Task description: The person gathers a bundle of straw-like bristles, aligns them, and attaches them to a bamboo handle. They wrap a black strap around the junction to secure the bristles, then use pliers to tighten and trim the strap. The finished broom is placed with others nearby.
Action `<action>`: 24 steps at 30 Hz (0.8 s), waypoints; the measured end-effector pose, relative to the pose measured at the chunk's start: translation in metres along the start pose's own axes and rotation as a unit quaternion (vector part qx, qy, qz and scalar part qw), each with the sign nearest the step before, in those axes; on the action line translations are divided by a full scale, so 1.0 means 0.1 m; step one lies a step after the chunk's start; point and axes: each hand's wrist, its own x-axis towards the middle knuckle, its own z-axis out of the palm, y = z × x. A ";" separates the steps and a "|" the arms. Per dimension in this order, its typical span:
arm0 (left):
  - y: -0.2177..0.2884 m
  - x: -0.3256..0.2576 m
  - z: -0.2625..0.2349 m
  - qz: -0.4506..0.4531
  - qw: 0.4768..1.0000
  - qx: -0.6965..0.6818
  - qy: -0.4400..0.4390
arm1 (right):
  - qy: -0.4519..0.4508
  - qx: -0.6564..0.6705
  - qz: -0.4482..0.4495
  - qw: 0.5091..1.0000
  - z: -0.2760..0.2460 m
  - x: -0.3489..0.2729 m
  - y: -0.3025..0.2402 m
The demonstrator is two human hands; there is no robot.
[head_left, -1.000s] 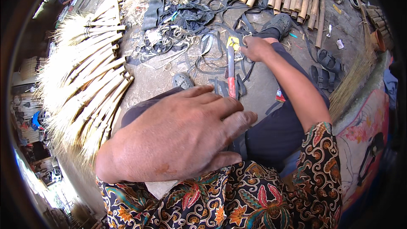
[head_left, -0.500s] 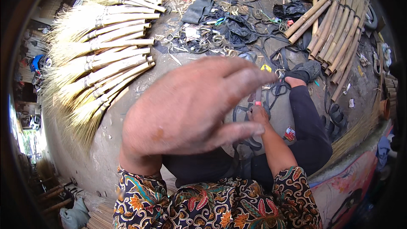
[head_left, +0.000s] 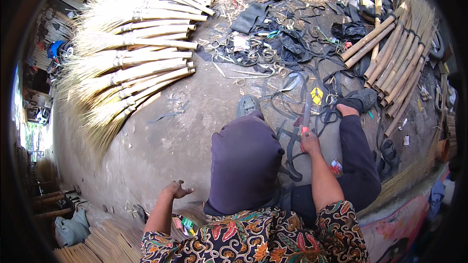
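My right hand (head_left: 310,142) is closed around the red handle of a long-bladed knife (head_left: 307,110). Its blade points away from me over the floor, among dark rubber strips (head_left: 292,151). Off to the left, beside my raised knee, my left hand (head_left: 177,189) hangs open with nothing in it, thumb and fingers apart. Below that hand, near my sleeve, lie small colourful packets (head_left: 183,226) and a pile of thin sticks (head_left: 117,241).
Finished-looking brooms (head_left: 146,63) with light handles lie fanned out at the left. More bamboo-handled brooms (head_left: 397,63) lie at the far right. Black rubber scraps (head_left: 251,17) and strips litter the far middle. A grey-blue bag (head_left: 72,228) sits at the lower left.
My left hand has dropped from close in front of the view to low at the left. The right hand still grips the knife, and my bent knee now shows.
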 end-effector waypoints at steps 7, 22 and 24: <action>-0.24 -0.02 1.02 0.025 0.991 -0.027 -0.125 | 0.007 -0.019 -0.013 1.000 0.16 0.10 0.12; -0.83 -0.68 0.64 0.170 0.971 -0.064 -0.153 | -0.048 -0.055 -0.008 0.997 0.16 0.07 0.08; -0.85 -0.71 0.75 0.181 0.982 -0.017 -0.056 | -0.045 -0.042 -0.024 0.998 0.16 0.07 0.06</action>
